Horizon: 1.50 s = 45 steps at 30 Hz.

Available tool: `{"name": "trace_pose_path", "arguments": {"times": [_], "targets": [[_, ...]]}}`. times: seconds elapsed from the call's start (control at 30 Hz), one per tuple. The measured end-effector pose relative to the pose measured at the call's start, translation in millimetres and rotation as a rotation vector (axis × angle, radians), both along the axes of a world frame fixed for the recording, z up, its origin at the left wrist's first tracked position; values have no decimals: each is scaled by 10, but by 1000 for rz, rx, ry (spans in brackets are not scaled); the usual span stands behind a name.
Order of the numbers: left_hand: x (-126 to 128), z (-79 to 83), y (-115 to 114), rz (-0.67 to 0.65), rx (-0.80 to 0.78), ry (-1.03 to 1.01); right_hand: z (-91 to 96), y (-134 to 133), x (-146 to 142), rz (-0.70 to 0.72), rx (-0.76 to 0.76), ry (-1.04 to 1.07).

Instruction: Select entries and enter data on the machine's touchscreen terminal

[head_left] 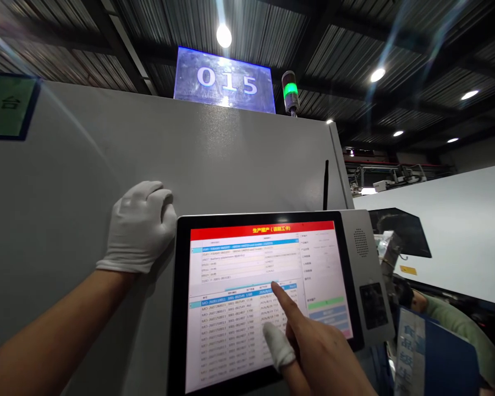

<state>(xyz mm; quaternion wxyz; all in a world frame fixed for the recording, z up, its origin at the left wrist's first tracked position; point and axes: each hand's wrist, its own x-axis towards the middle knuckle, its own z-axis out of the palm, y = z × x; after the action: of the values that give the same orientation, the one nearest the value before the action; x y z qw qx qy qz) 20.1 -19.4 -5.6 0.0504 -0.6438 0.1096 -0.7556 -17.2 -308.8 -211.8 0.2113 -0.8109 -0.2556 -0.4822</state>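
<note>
A touchscreen terminal (pixel 247 330) with a black frame shows lists under a red header bar. My right hand (pixel 325 352) reaches up to it from below, its index fingertip at the lower list near the row highlighted in blue. A white finger cover (pixel 278 346) is on the right thumb, which sits apart from the index finger; the other fingers are folded. Beside the terminal's upper left corner, my left hand (pixel 142 228), in a white glove, is closed into a fist against the grey machine panel (pixel 247 159). Whatever may be inside that fist is hidden.
Above the panel stand a lit sign (pixel 225 81) reading 015 and a signal light (pixel 290 91) glowing green. A black antenna (pixel 325 184) rises behind the terminal. At lower right are a blue box (pixel 449 352) and a person's green sleeve (pixel 457 319).
</note>
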Motion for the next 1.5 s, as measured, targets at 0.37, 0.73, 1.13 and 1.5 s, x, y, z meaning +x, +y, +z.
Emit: {"name": "trace_pose_path", "arguments": {"times": [0.37, 0.73, 1.13, 1.5], "targets": [[1, -6, -8, 4, -14, 12, 27, -45, -36, -22, 9, 40], [-23, 4, -25, 12, -21, 26, -53, -109, 58, -37, -21, -53], [-20, 6, -16, -10, -30, 20, -53, -159, 51, -86, -16, -41], [-41, 14, -37, 8, -31, 38, -59, -208, 41, -47, 24, 15]]}}
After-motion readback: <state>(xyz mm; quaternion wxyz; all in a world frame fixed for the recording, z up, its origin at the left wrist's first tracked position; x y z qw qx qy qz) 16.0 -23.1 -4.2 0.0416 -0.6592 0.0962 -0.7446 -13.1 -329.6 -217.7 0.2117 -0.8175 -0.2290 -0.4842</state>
